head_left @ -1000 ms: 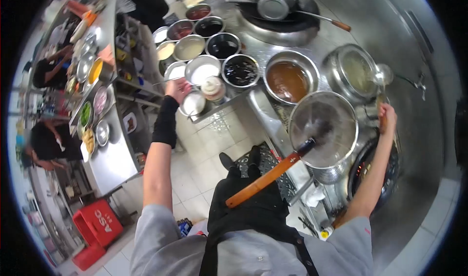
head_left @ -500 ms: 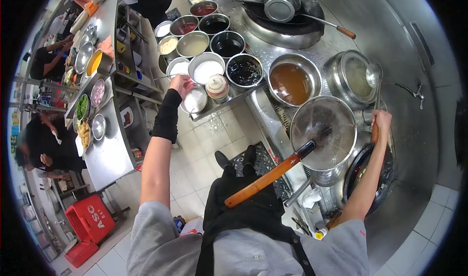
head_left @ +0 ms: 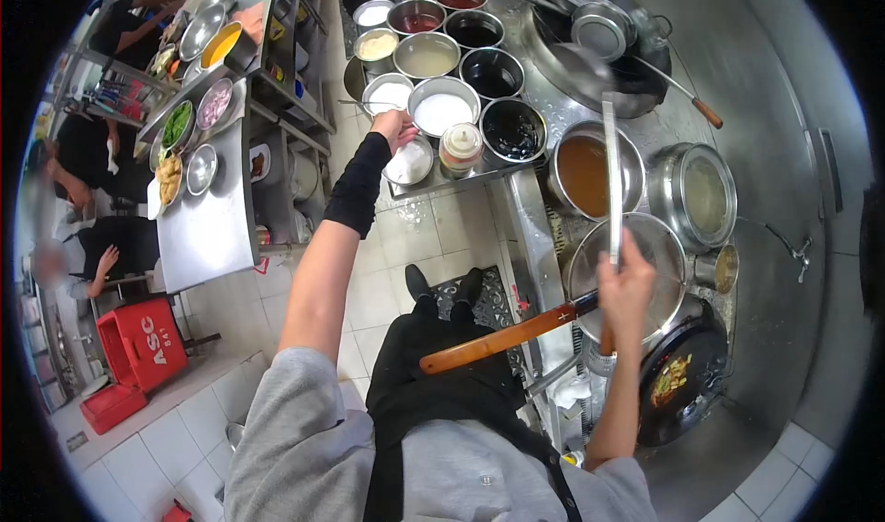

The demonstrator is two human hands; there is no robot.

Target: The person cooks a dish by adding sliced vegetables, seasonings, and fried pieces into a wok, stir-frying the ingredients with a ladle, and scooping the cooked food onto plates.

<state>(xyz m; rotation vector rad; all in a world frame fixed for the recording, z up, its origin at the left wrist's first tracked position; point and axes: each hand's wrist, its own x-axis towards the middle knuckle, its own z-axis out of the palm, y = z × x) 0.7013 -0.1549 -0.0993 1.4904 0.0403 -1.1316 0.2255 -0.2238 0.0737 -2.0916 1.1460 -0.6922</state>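
My left hand (head_left: 396, 129) is closed at a thin metal spoon handle (head_left: 361, 103), whose other end is hidden. It hovers above a small bowl of white powder (head_left: 408, 162). Closed round a long ladle (head_left: 612, 167), my right hand (head_left: 627, 287) is over the mesh strainer (head_left: 666, 255). The ladle's shaft points away from me, its far end smeared by motion near the wok of stacked tools. A wooden handle (head_left: 498, 339) sticks out from the strainer toward my apron. Next to my left hand stand a squeeze bottle (head_left: 460, 148) and a pot of white grains (head_left: 444, 113).
Several sauce pots, one with dark sauce (head_left: 513, 130), fill the rack ahead. A pot of brown liquid (head_left: 585, 176) stands on the right, a wok with cooked food (head_left: 671, 379) nearer me. Left are a steel prep table (head_left: 207, 245), a red cooler (head_left: 138, 351) and other people.
My right hand has swung left and lifted the ladle from the pot on the right across the strainer. The view has turned, and the wok's food now shows. My left hand stays by the white-powder bowl.
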